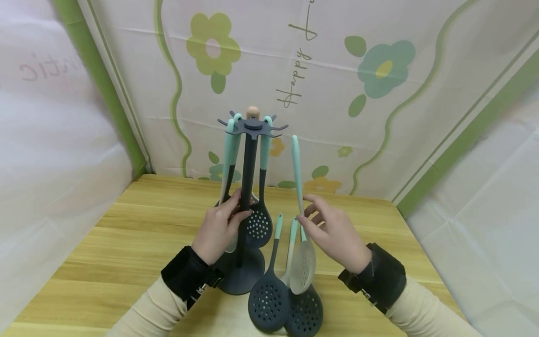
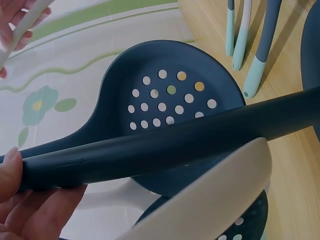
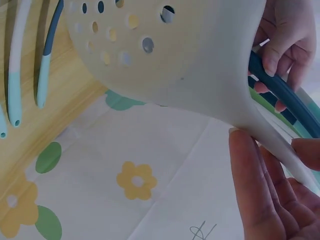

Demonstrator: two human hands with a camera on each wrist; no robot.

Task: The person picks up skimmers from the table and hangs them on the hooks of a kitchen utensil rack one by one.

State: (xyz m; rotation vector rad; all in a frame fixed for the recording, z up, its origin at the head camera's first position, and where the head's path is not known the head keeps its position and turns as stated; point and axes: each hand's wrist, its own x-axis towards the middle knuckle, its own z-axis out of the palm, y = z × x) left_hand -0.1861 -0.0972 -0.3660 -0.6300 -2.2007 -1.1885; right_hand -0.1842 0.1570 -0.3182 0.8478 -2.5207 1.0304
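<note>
My left hand [image 1: 216, 229] grips the dark upright pole [image 1: 249, 171] of a utensil stand, fingers and thumb around it. Mint-handled utensils hang from the stand's hooked top [image 1: 253, 125], among them a dark slotted skimmer [image 2: 165, 100] behind the pole and a pale utensil [image 2: 215, 195] in front of it. To the right, my right hand [image 1: 337, 236] pinches the shaft of an off-white slotted skimmer [image 1: 304, 269] between thumb and fingers. Its mint handle [image 1: 296, 159] points up and its perforated head hangs down, apart from the stand.
On the wooden table [image 1: 126, 252], a dark slotted skimmer [image 1: 269, 304] and another dark slotted utensil [image 1: 305, 316] lie in front, beside the stand's round base [image 1: 248, 283]. A pale-shafted utensil [image 1: 290, 252] lies between them. Printed fabric [image 1: 261, 56] encloses the back and sides.
</note>
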